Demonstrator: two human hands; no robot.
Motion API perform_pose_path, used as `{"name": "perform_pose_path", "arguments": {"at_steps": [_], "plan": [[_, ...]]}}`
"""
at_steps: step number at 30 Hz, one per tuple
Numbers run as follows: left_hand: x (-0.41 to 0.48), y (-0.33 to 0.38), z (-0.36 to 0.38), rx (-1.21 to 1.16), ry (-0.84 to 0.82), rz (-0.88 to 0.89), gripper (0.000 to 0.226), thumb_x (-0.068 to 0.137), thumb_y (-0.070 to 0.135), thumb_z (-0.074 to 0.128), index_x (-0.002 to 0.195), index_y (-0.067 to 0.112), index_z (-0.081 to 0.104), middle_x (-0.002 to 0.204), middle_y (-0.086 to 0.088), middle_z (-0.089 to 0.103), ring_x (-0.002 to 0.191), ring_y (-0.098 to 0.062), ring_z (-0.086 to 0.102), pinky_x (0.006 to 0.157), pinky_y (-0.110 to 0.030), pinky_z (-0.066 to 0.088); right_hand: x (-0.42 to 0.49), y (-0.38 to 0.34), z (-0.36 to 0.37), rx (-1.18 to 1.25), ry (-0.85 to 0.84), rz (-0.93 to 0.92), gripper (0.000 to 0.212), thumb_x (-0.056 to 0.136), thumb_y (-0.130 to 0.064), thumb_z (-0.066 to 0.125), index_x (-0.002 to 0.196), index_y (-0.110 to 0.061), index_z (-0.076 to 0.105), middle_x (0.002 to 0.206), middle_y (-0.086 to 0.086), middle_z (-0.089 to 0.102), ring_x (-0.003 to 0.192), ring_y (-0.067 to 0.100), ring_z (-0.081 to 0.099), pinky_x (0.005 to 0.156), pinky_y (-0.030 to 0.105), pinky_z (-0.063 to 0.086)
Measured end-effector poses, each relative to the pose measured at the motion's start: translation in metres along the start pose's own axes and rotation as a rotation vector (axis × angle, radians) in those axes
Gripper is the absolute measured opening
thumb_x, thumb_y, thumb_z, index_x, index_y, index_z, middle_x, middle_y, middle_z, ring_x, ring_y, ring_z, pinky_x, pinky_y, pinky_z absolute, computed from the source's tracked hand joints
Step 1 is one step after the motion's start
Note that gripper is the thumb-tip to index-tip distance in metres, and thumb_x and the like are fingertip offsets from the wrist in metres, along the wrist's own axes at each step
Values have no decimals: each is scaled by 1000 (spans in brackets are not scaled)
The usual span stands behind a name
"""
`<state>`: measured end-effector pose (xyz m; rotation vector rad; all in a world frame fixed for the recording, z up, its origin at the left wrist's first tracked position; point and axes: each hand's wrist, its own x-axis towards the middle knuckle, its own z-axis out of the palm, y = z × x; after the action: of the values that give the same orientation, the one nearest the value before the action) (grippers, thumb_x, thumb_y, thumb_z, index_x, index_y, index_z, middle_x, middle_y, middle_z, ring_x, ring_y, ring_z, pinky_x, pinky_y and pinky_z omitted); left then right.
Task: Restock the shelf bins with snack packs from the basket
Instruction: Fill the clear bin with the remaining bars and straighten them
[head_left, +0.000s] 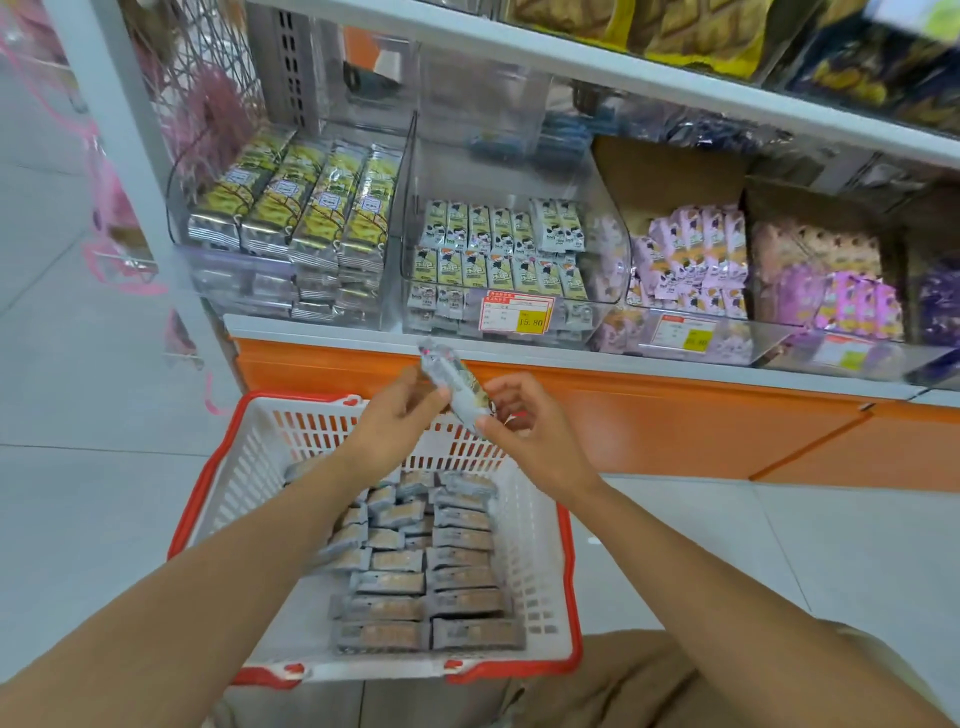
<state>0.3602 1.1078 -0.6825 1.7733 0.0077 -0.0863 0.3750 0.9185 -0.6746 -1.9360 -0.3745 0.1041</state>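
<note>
A white basket with a red rim (208, 483) sits on the floor in front of me, holding several grey snack packs (457, 571) in rows. Above its far edge both hands hold one grey snack pack (457, 384), tilted up to the left. My left hand (395, 415) pinches its upper part and my right hand (524, 431) pinches its lower end. On the shelf behind stand clear bins: the left bin (291, 218) with yellow-and-silver packs, the middle bin (498, 260) with green-and-white packs.
An orange shelf base (675, 415) runs below the bins. Further right are bins of purple packs (691, 260) and price labels (514, 312). An upper shelf (623, 67) carries yellow bags. Pink items hang at the left. Grey tiled floor lies around the basket.
</note>
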Motion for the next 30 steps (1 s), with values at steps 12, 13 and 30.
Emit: {"name": "perform_pose_path", "arguments": {"at_steps": [12, 13, 30], "plan": [[43, 17, -36, 1169, 296, 572, 77, 84, 17, 64, 153, 13, 29, 160, -11, 25, 151, -28, 11, 122, -50, 4, 90, -70, -64, -289, 399, -171, 16, 89, -21, 67, 102, -21, 57, 71, -7, 51, 61, 1, 48, 60, 24, 46], [44, 15, -36, 1189, 300, 568, 81, 83, 18, 66, 153, 12, 27, 160, -11, 24, 151, -28, 10, 122, -50, 3, 101, -70, -68, -348, 418, -141, 16, 89, -24, 67, 102, -21, 58, 70, -7, 51, 60, 4, 49, 60, 27, 45], [78, -18, -43, 1152, 454, 805, 87, 68, 12, 74, 147, 13, 39, 151, -7, 44, 146, -26, 22, 121, -47, 0, 220, -44, -56, -841, 400, 61, 28, 90, -26, 66, 115, -14, 64, 80, 4, 65, 60, 10, 54, 64, 21, 39]]}}
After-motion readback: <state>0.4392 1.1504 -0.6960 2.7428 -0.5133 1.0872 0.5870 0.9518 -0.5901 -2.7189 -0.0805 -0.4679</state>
